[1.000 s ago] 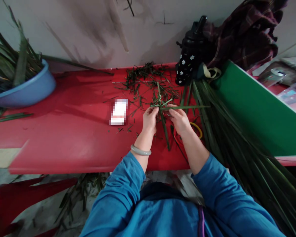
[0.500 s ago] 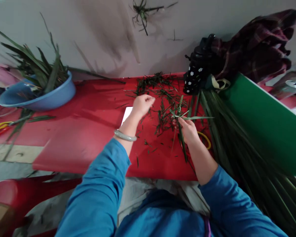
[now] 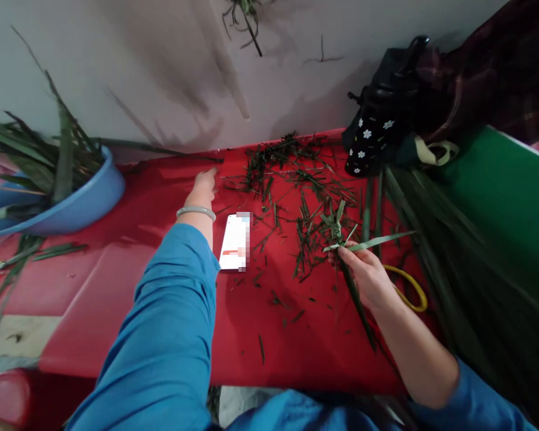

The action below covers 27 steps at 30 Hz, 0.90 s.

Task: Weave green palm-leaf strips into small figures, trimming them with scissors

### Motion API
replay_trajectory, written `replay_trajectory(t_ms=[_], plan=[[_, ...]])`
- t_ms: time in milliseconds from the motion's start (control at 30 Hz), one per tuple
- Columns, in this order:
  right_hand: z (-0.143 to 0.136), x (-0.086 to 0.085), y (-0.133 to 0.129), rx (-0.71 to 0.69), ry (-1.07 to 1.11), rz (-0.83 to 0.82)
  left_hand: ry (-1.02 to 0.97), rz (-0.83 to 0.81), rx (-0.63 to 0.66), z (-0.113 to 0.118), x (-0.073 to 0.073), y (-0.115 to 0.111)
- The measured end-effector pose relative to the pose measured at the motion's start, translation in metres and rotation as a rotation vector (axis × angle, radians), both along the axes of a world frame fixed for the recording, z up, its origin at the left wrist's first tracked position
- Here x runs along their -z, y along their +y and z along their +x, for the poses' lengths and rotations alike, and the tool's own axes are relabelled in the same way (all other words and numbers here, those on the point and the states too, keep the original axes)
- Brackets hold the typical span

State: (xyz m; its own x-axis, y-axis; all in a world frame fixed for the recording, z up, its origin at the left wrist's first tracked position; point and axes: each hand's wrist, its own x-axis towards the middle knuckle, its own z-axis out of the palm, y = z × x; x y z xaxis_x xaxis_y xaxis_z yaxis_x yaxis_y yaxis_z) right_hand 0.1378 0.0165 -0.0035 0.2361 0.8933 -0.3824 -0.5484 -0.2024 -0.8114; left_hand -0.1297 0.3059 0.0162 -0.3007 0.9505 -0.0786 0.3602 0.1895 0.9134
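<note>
My right hand point(image 3: 366, 269) pinches a piece woven from green leaf strips point(image 3: 336, 230) between thumb and fingers. One pale strip sticks out to the right from it, and a dark strip hangs down below the hand. My left hand point(image 3: 205, 184), with a pale bangle on its wrist, reaches out low over the far part of the red table, left of the leaf scraps. Its fingers look loosely stretched and partly hidden, and nothing shows in them. Just right of the left forearm lies a phone point(image 3: 233, 242) with its screen lit.
Dark leaf scraps point(image 3: 273, 158) litter the red table point(image 3: 260, 359). A blue basin point(image 3: 90, 194) of leaves stands at left. At right are a flowered black bottle point(image 3: 363, 137), long leaves point(image 3: 449, 251), a green board point(image 3: 498, 197) and a yellow handle loop point(image 3: 415, 287). Behind rises a wall point(image 3: 161, 60).
My left hand has moved away from the woven piece, leftward and farther out over the table, uncovering the phone. My right hand still holds the woven piece. The view has shifted closer.
</note>
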Motion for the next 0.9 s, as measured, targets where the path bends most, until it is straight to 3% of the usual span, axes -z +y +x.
replay_trajectory(t_ms=[100,200,400,533,800,900], plan=[[-0.003,0.001,-0.001,-0.049,-0.011,-0.028,-0.124,-0.122,-0.101,0.003,-0.001,0.020],[-0.004,0.004,-0.003,-0.105,-0.027,-0.024,-0.108,-0.169,-0.107,0.006,-0.006,0.034],[-0.002,0.007,-0.006,-0.139,-0.014,-0.067,0.292,-0.261,0.040,0.013,-0.005,0.050],[-0.002,0.006,-0.005,-0.123,-0.002,-0.108,0.498,-0.232,0.108,0.022,-0.002,0.051],[-0.003,0.003,-0.006,-0.171,-0.045,-0.119,0.961,-0.165,0.398,0.027,0.005,0.043],[-0.003,0.004,-0.006,-0.166,-0.058,-0.097,1.017,-0.147,0.425,0.025,0.011,0.045]])
